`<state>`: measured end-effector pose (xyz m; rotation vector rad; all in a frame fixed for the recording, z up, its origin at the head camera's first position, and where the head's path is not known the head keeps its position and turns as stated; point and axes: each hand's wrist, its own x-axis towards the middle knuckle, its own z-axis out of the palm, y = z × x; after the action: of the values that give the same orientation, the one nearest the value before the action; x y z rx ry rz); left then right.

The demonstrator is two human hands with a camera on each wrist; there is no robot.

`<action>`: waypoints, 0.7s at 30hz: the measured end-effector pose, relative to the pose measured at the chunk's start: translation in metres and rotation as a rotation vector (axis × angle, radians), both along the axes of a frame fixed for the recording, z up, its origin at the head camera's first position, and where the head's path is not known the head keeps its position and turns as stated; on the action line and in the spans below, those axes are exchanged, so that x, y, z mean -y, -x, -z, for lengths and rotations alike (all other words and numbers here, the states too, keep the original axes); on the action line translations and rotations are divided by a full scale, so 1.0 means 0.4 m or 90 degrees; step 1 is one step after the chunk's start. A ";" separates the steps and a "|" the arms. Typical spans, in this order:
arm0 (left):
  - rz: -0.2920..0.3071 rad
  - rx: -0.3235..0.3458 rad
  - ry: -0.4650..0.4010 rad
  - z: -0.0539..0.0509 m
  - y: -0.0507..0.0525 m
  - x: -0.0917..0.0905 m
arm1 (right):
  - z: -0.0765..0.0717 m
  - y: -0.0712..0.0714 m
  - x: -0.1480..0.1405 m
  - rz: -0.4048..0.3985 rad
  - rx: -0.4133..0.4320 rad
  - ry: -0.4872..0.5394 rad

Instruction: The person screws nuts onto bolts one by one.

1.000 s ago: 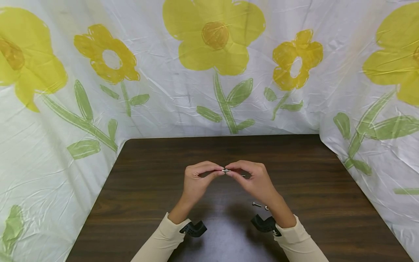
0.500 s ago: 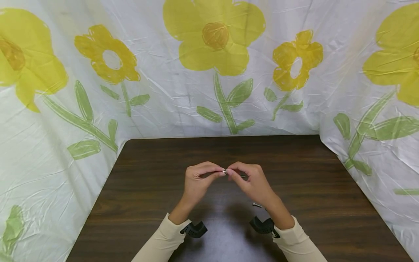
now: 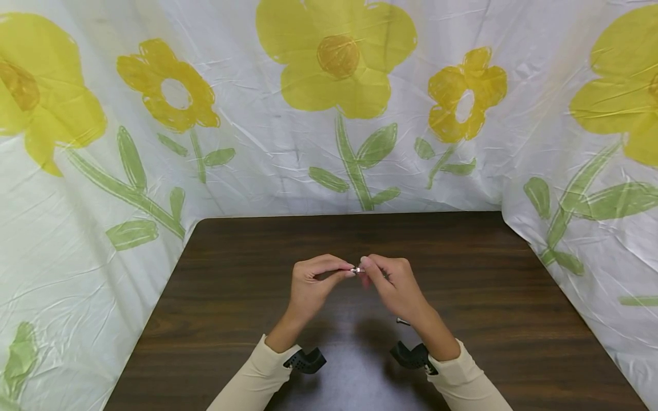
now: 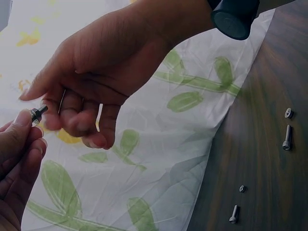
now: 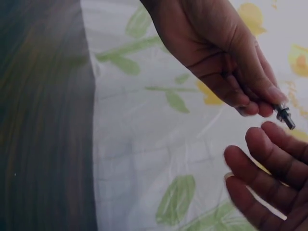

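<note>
My left hand pinches a small metal bolt between thumb and fingers above the table. A nut sits around the bolt's shank, and the threaded tip sticks out beyond it in the right wrist view. The part within my left fingers is hidden. Facing that tip is my right hand, its thumb and fingers parted and loosely bent around the bolt's end. In both wrist views a gap shows between the right fingers and the bolt. The left wrist view also has the right hand above the left hand.
On the dark wooden table lie a larger bolt with a nut near it, and a smaller bolt with a smaller nut. A white cloth with yellow flowers hangs around the table's edges.
My right fingers were pinching at the bolt's end; now they have parted and drawn slightly right, so more of the bolt and nut shows. The left hand has hardly moved.
</note>
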<state>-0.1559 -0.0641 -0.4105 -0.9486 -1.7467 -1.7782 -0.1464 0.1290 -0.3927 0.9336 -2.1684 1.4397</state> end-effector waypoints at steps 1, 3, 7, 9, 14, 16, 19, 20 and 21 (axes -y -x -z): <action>-0.003 0.001 0.000 -0.001 0.000 0.000 | -0.001 0.000 -0.002 0.001 0.000 0.004; -0.009 0.001 0.000 -0.003 -0.001 0.001 | -0.003 0.001 -0.006 -0.004 -0.006 0.016; -0.010 -0.003 -0.004 -0.004 0.000 0.003 | -0.004 0.003 -0.014 -0.034 -0.045 0.033; -0.009 -0.004 -0.006 -0.003 0.002 0.004 | -0.006 0.004 -0.016 -0.047 -0.063 0.034; -0.007 -0.004 -0.008 0.002 0.004 0.004 | -0.008 0.007 -0.018 -0.061 -0.079 0.027; -0.005 -0.003 -0.008 0.002 0.005 0.005 | -0.008 0.008 -0.018 -0.060 -0.076 0.021; -0.001 0.000 -0.008 0.002 0.005 0.005 | -0.006 0.009 -0.017 -0.057 -0.061 0.009; 0.000 0.001 -0.008 0.002 0.005 0.005 | -0.004 0.009 -0.017 -0.059 -0.053 0.006; 0.000 0.002 -0.008 0.002 0.005 0.006 | -0.005 0.009 -0.016 -0.060 -0.044 0.003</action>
<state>-0.1578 -0.0665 -0.4115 -0.9411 -1.7361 -1.7883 -0.1500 0.1354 -0.3908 1.0814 -2.0961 1.4314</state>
